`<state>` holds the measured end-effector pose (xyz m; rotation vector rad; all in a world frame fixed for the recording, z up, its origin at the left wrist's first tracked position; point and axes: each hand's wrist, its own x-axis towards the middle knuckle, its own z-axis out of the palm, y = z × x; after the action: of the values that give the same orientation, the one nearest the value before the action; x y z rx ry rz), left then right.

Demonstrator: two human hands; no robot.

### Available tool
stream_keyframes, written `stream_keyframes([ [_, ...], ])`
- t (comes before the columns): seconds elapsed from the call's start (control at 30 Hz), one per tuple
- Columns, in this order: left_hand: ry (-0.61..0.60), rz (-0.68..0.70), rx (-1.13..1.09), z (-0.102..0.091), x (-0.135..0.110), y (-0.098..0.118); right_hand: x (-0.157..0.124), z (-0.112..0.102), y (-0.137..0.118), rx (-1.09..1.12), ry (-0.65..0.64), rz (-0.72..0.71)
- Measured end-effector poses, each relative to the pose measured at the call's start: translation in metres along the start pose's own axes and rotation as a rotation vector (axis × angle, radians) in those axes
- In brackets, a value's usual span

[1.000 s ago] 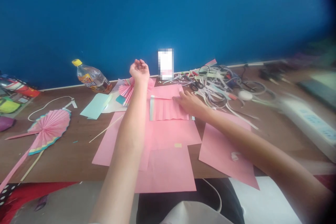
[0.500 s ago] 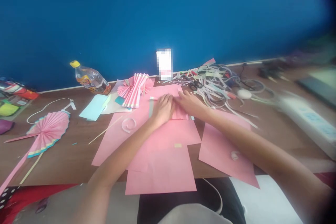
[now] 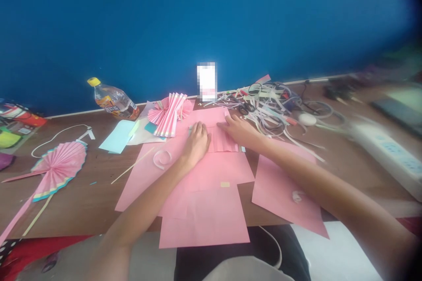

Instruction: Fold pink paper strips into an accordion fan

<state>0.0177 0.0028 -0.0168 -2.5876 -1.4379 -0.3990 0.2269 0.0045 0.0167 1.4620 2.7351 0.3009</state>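
A pleated strip of pink paper (image 3: pixel 224 140) lies on larger pink sheets (image 3: pixel 202 217), its fold lines running toward me. On its left end rests my left hand (image 3: pixel 197 140), palm down, fingers lying flat and hiding that end. My right hand (image 3: pixel 242 131) touches the right part of the strip, fingertips stretched out and slightly apart. A bit of pale blue edging shows beside each hand. Behind and left stands a pink-and-white folded fan (image 3: pixel 171 114). Another pink fan with a blue-and-yellow border (image 3: pixel 59 167) lies at the far left.
A tilted drink bottle (image 3: pixel 115 101) and light blue paper (image 3: pixel 115 137) are at the back left. Tangled paper strips and cables (image 3: pixel 270 105) are heaped at the back right. A white power strip (image 3: pixel 385 151) lies on the right; a bright phone-like screen (image 3: pixel 207 83) stands by the wall.
My left hand has slid left, away from the right one, uncovering creases in the middle of the pleated paper. My right hand has stayed almost in place.
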Motion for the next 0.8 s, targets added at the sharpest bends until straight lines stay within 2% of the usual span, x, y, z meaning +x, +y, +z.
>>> stream_keyframes([
  [0.13,-0.030,-0.011,-0.001,-0.004,0.003,-0.013,0.001,0.001,0.001,0.000,-0.005,-0.003],
  [0.33,-0.030,-0.101,-0.080,-0.010,0.006,-0.030,0.001,0.000,0.001,0.016,-0.024,0.002],
  [0.67,-0.166,-0.102,0.065,-0.022,0.008,-0.024,0.001,-0.005,0.000,0.026,-0.051,0.012],
  [0.8,-0.175,-0.118,0.114,-0.022,0.006,-0.019,0.001,-0.006,0.000,0.031,-0.058,0.017],
])
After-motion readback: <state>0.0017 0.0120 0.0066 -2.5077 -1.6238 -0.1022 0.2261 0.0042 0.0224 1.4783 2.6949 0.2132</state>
